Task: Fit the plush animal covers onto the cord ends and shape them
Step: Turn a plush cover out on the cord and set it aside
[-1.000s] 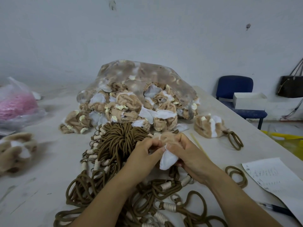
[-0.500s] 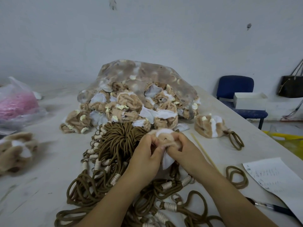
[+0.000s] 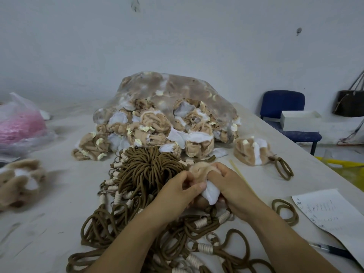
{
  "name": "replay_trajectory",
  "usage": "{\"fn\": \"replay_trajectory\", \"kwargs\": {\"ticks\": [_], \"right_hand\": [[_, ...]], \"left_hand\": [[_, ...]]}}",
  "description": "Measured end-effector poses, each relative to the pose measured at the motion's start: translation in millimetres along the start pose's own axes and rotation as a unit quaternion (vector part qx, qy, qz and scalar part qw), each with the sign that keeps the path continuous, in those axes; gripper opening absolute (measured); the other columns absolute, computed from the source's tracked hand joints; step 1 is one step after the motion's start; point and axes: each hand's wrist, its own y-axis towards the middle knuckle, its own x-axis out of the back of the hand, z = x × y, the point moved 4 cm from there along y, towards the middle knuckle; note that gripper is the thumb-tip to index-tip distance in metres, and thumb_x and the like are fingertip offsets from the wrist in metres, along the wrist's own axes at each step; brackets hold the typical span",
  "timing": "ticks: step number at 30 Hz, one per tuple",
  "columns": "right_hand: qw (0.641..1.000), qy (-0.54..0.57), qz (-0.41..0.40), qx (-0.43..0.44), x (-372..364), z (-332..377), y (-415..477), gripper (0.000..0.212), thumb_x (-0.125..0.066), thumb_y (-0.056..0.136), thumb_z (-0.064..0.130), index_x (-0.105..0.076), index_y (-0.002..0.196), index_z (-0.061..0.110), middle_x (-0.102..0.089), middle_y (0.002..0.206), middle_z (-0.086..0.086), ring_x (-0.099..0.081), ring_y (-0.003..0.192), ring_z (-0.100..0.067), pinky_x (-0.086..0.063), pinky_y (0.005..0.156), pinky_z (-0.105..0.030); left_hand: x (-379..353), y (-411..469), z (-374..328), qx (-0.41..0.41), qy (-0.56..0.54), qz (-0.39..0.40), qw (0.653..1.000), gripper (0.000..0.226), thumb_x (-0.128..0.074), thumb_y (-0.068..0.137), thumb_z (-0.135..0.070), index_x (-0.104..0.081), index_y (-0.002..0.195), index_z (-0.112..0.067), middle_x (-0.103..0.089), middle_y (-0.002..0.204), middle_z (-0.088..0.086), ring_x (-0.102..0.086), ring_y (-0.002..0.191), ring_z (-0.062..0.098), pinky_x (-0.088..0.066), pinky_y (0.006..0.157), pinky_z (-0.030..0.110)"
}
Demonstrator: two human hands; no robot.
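Both of my hands hold one tan and white plush cover [image 3: 211, 194] above a heap of brown cords [image 3: 149, 170] with white-wrapped ends. My left hand [image 3: 177, 191] pinches its left side with thumb and fingers. My right hand [image 3: 230, 184] grips its tan top and white underside from the right. The cord end inside it is hidden. A finished plush with a brown cord loop [image 3: 254, 152] lies to the right. An open clear bag of plush covers [image 3: 167, 119] sits behind the cords.
Another plush [image 3: 19, 180] lies at the left edge, near a bag of pink material [image 3: 17, 127]. A thin stick [image 3: 241, 175], a loose cord ring [image 3: 285, 211], a paper sheet [image 3: 331, 215] and a pen [image 3: 331, 250] lie right. A blue chair [image 3: 283, 107] stands beyond the table.
My hands have shifted their hold on the cover: more of the white underside bulges out between them and the tan top is pushed up under my right fingers.
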Motion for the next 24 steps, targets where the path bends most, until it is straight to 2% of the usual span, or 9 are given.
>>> {"fn": "replay_trajectory", "kwargs": {"ticks": [2, 4, 7, 10, 11, 13, 17, 22, 24], "right_hand": [[0.999, 0.036, 0.014, -0.007, -2.8, 1.4, -1.0, 0.011, -0.049, 0.093, 0.015, -0.056, 0.09, 0.007, -0.059, 0.075, -0.011, -0.053, 0.05, -0.008, -0.038, 0.039, -0.02], [0.993, 0.111, 0.038, -0.012, -7.0, 2.6, -1.4, 0.007, -0.05, 0.093, 0.016, -0.054, 0.092, 0.011, -0.061, 0.077, -0.01, -0.057, 0.055, -0.011, -0.039, 0.041, -0.022], [0.975, 0.195, 0.108, 0.02, -13.2, 9.5, -3.0, 0.039, -0.068, 0.08, 0.035, -0.052, 0.108, 0.013, -0.067, 0.092, -0.003, -0.062, 0.072, -0.012, -0.045, 0.052, -0.026], [0.993, -0.001, 0.104, 0.056, -16.8, 11.7, -4.6, 0.074, -0.082, 0.059, 0.059, -0.049, 0.122, 0.037, -0.063, 0.113, 0.009, -0.066, 0.091, -0.011, -0.054, 0.072, -0.03], [0.992, -0.054, 0.085, 0.07, -16.0, 12.0, -4.5, 0.073, -0.081, 0.059, 0.061, -0.048, 0.122, 0.044, -0.061, 0.116, 0.01, -0.066, 0.097, -0.011, -0.056, 0.077, -0.034], [0.991, -0.048, 0.065, 0.106, -12.6, 14.8, -4.1, 0.054, -0.077, 0.068, 0.053, -0.053, 0.115, 0.045, -0.064, 0.111, 0.011, -0.067, 0.098, -0.012, -0.058, 0.076, -0.034], [0.987, -0.082, 0.029, 0.132, -5.2, 20.4, -5.4, 0.022, -0.068, 0.085, 0.042, -0.057, 0.104, 0.04, -0.067, 0.093, 0.014, -0.067, 0.082, -0.005, -0.052, 0.062, -0.018], [0.978, -0.178, -0.047, 0.1, -7.0, 13.6, -0.5, 0.018, -0.059, 0.087, 0.042, -0.05, 0.102, 0.039, -0.063, 0.089, 0.016, -0.061, 0.074, 0.005, -0.045, 0.055, -0.011], [0.976, -0.187, -0.055, 0.099, -7.9, 12.8, -0.2, 0.019, -0.057, 0.087, 0.041, -0.047, 0.102, 0.04, -0.061, 0.09, 0.017, -0.058, 0.075, 0.009, -0.043, 0.051, -0.008]], "left_hand": [[-1.2, 0.6, 2.3, -0.001, 0.038, -0.013, 0.999, 0.014, -0.062, 0.093, -0.036, -0.057, 0.086, -0.025, -0.06, 0.076, -0.01, -0.053, 0.061, -0.006, -0.043, 0.058, 0.016], [-0.1, 2.0, 1.9, -0.003, 0.045, -0.054, 0.998, 0.018, -0.059, 0.093, -0.04, -0.058, 0.089, -0.022, -0.063, 0.082, -0.004, -0.054, 0.068, 0.0, -0.045, 0.062, 0.021], [8.8, 3.4, 0.4, 0.005, 0.026, -0.133, 0.991, 0.025, -0.056, 0.094, -0.038, -0.057, 0.088, -0.015, -0.06, 0.078, 0.002, -0.051, 0.066, 0.008, -0.042, 0.061, 0.027], [14.3, 3.0, 1.3, 0.013, -0.017, -0.159, 0.987, 0.024, -0.055, 0.095, -0.032, -0.058, 0.091, -0.009, -0.063, 0.082, 0.008, -0.056, 0.073, 0.015, -0.044, 0.067, 0.034], [14.1, 2.1, 1.1, 0.011, -0.032, -0.158, 0.987, 0.025, -0.055, 0.095, -0.031, -0.058, 0.091, -0.007, -0.063, 0.081, 0.007, -0.057, 0.072, 0.014, -0.045, 0.065, 0.033], [10.8, 0.5, -0.2, 0.001, -0.064, -0.147, 0.987, 0.027, -0.055, 0.096, -0.032, -0.057, 0.09, -0.006, -0.063, 0.074, 0.002, -0.057, 0.064, 0.007, -0.045, 0.056, 0.023], [7.2, 0.7, -1.0, -0.027, -0.04, -0.137, 0.989, 0.032, -0.052, 0.098, -0.032, -0.05, 0.085, -0.003, -0.052, 0.067, 0.0, -0.047, 0.055, 0.005, -0.04, 0.05, 0.017], [-1.4, 1.2, -3.6, -0.102, 0.098, -0.112, 0.984, 0.032, -0.041, 0.101, -0.033, -0.043, 0.071, -0.022, -0.05, 0.063, -0.011, -0.044, 0.056, 0.0, -0.036, 0.053, 0.019], [-4.0, 2.7, -3.4, -0.125, 0.133, -0.113, 0.977, 0.033, -0.04, 0.102, -0.032, -0.042, 0.07, -0.024, -0.05, 0.062, -0.009, -0.044, 0.055, 0.003, -0.034, 0.051, 0.021]]}}
